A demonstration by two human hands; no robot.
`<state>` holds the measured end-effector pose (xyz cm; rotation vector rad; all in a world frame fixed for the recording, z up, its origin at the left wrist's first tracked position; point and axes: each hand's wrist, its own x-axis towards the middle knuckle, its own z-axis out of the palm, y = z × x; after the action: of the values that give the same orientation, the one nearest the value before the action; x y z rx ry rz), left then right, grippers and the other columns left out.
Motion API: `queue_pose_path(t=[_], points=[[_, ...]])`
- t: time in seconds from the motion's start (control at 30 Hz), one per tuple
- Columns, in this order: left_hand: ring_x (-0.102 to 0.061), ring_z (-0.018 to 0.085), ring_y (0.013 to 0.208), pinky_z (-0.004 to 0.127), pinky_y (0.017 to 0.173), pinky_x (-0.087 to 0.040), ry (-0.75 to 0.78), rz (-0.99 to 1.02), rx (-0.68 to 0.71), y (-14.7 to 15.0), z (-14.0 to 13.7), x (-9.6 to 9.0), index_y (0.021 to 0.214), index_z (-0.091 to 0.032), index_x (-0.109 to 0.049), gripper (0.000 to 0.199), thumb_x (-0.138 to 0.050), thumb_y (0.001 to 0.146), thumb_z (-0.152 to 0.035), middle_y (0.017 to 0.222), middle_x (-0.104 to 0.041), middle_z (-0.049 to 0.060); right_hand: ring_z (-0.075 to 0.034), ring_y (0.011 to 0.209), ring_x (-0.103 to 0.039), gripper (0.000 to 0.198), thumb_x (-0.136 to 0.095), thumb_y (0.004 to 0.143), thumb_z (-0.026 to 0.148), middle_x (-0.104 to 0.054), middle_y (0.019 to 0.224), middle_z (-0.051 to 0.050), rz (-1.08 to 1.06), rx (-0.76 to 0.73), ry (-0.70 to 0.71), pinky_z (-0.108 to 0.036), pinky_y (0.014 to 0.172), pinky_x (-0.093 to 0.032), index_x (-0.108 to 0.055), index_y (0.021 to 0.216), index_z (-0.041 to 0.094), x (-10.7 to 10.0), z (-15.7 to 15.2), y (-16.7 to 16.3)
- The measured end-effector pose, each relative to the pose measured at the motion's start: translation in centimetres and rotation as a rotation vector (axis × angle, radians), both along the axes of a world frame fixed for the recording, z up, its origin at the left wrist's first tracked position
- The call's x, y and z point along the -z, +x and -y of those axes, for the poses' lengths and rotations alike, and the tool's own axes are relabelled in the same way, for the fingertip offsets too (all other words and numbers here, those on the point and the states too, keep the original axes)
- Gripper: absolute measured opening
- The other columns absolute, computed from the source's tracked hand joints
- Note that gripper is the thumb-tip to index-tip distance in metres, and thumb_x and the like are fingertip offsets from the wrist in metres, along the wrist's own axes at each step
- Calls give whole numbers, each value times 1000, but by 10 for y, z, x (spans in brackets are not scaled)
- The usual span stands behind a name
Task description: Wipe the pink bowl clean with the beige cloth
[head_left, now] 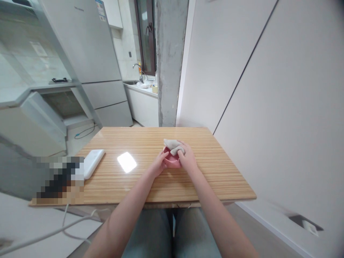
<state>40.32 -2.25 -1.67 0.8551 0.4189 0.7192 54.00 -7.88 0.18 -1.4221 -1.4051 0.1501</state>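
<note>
Bowl [172, 164], small, pink, rounded, material unclear, is at the tabletop [145, 186], glossy, rectangular, wood-grain; can't tell if its base touches. Left hand [159, 164] is closed on the bowl's left side, thumb over the rim. Right hand [189, 159] bunches a light-grey fabric cloth [172, 144] over the bowl's far and right rim; can't tell if those fingers also hold the bowl. White, flat, rounded slab [94, 163], material unclear, lies well left of the bowl. Risks: uneven push through the cloth could spin or tip the bowl; loose folds could snag its rim.
</note>
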Motion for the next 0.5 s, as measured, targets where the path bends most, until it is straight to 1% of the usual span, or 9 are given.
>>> queue_pose_path(t=[0.07,0.13,0.2,0.23,0.27,0.33,0.37,0.43,0.5], points=[[-60,22,103,31,80,-52,26,14,-102,1,-3,1,119,-20,-55,47,-67,75,-28,122,-60,9,-22,130,-38,33,-44,75,12,-47,137,-4,-35,43,28,-41,112,-27,-66,98,21,8,6,-15],[-61,19,100,28,78,-51,41,44,-245,3,-6,1,119,-22,-54,48,-68,73,-26,119,-61,7,-22,139,-22,44,-42,77,10,-27,150,-2,-63,69,44,-42,115,-20,-59,115,22,20,14,-39],[-61,16,96,26,78,-50,40,64,-349,3,-8,2,118,-24,-52,51,-70,71,-24,114,-63,4,-21,142,-12,48,-39,78,8,-12,155,0,-86,66,47,-43,117,-16,-55,121,21,28,21,-61],[-61,15,96,25,79,-50,41,76,-370,2,-8,2,119,-25,-51,53,-71,70,-24,113,-63,3,-21,143,-10,48,-37,78,7,-9,155,-1,-96,66,50,-44,117,-15,-55,121,20,29,23,-68],[-61,15,96,25,81,-50,41,88,-356,1,-8,2,120,-26,-51,54,-71,70,-26,114,-63,3,-21,143,-10,47,-37,78,7,-9,155,-1,-105,75,59,-44,116,-15,-56,119,20,28,24,-70],[-61,17,98,27,82,-50,31,96,-238,-1,-7,3,123,-26,-50,53,-67,74,-37,115,-63,5,-22,142,-13,41,-38,78,9,-13,154,-2,-111,107,87,-45,116,-16,-61,110,19,20,21,-63],[-61,18,99,29,81,-51,17,86,-153,-3,-6,3,124,-25,-51,53,-64,77,-45,116,-63,7,-23,141,-16,36,-39,78,10,-20,153,-2,-104,123,101,-45,115,-17,-64,102,19,15,18,-53],[-61,22,101,32,81,-52,-22,49,2,-4,-4,3,125,-23,-52,56,-56,79,-55,117,-63,9,-23,135,-29,30,-39,77,11,-38,144,-4,-76,114,104,-44,114,-21,-66,86,19,2,10,-30],[-61,23,103,32,79,-53,-43,5,69,-5,-3,3,127,-25,-51,55,-58,79,-52,121,-61,9,-22,125,-43,29,-39,76,11,-55,128,-6,-37,42,59,-41,111,-28,-67,77,20,-7,2,-9]])
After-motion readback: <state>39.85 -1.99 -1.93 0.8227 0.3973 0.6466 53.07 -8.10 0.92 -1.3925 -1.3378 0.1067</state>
